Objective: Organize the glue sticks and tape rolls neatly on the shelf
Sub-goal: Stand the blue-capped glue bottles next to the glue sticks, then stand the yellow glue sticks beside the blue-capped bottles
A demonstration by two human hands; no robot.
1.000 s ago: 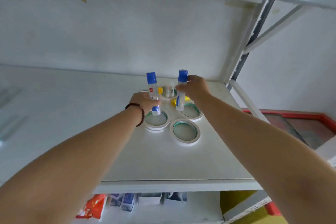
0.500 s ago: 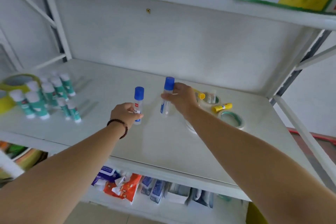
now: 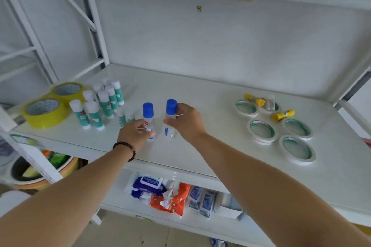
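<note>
My left hand (image 3: 134, 134) grips a blue-capped glue bottle (image 3: 148, 115) held upright just above the white shelf (image 3: 200, 106). My right hand (image 3: 185, 121) holds a second blue-capped glue bottle (image 3: 171, 114) upright beside it, a little to the right. To their left stands a cluster of several green-and-white glue sticks (image 3: 100, 104). Two yellow tape rolls (image 3: 46, 113) lie at the shelf's left end. Several thin white tape rolls (image 3: 262, 131) lie flat on the right, with two yellow glue sticks (image 3: 283, 114) and a small clear bottle (image 3: 270, 102) among them.
A metal frame post (image 3: 94, 26) rises at the shelf's back left. The shelf below holds wipe packets (image 3: 148, 185) and small boxes. A round bin (image 3: 40, 170) stands lower left. Bare shelf surface lies between the two bottles and the white tape rolls.
Both hands have carried the two blue-capped bottles leftward, from over the white tape rolls to right beside the green-and-white glue sticks. My view has swung left with them.
</note>
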